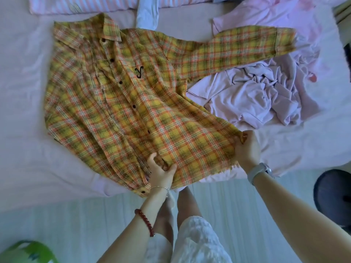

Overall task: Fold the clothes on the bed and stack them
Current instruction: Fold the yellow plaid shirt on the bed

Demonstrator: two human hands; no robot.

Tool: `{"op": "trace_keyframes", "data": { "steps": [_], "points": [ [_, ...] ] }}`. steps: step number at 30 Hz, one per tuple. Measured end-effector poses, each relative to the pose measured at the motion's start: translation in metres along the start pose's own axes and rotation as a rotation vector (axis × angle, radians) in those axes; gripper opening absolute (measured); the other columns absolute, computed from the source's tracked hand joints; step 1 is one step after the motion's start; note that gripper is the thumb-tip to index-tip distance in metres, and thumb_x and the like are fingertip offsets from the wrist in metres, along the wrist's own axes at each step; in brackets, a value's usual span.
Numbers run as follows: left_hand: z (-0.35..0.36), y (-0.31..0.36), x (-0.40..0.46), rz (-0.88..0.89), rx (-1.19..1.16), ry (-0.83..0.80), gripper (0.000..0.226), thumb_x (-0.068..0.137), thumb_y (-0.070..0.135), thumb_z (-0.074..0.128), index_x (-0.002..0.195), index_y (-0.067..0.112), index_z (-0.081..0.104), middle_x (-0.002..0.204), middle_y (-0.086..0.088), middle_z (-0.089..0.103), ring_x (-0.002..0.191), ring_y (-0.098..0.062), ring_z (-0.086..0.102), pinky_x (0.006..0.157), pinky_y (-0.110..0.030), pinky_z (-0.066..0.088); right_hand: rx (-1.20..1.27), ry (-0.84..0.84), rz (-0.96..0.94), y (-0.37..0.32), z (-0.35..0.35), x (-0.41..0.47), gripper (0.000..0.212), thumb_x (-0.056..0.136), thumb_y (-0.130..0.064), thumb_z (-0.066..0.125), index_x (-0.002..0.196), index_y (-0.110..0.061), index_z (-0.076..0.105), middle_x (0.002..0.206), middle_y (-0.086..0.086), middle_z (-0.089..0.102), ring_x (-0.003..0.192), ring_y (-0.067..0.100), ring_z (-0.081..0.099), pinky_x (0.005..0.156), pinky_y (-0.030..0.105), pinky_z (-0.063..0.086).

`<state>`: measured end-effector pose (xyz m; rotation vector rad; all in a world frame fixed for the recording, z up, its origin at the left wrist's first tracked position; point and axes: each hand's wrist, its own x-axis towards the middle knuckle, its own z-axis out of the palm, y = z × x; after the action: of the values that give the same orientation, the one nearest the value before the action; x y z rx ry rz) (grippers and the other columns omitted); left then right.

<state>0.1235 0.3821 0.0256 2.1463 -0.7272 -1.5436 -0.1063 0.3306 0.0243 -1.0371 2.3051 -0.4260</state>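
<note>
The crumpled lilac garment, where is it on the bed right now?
In the head view, the crumpled lilac garment lies right of the yellow plaid button-up shirt, under its outstretched sleeve and beyond the right hand.

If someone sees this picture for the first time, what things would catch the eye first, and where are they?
First the yellow and orange plaid shirt, spread front side up across the middle of the bed, one sleeve reaching out to the right. Then the two hands at its near hem: the left hand pinches the edge by the buttons, the right hand grips the hem corner. A crumpled pale purple garment lies to the right.
</note>
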Motion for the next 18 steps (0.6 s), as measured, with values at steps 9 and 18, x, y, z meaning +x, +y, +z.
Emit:
{"op": "trace_keyframes", "data": {
  "steps": [9,18],
  "points": [
    [0.002,-0.013,0.014,-0.092,0.320,-0.195,0.036,0.094,0.027,0.050,0.123,0.008,0.039,0.124,-0.019,0.053,0.113,-0.031,0.053,0.089,-0.036,0.044,-0.449,-0.069,-0.329,0.010,0.022,-0.008,0.047,0.082,-0.003,0.046,0.129,-0.010,0.048,0.131,0.017,0.045,0.115,0.038,0.046,0.094,0.046,0.034],
    [0.003,-0.040,0.019,-0.193,0.259,-0.221,0.044,0.096,0.031,0.044,0.131,0.006,0.033,0.091,-0.003,0.054,0.083,-0.024,0.059,0.083,-0.043,0.052,-1.042,-0.795,-0.719,-0.010,0.075,-0.031,0.056,0.097,-0.024,0.036,0.148,-0.028,0.014,0.158,0.002,-0.002,0.144,0.031,0.001,0.116,0.051,0.010]
  ]
}}
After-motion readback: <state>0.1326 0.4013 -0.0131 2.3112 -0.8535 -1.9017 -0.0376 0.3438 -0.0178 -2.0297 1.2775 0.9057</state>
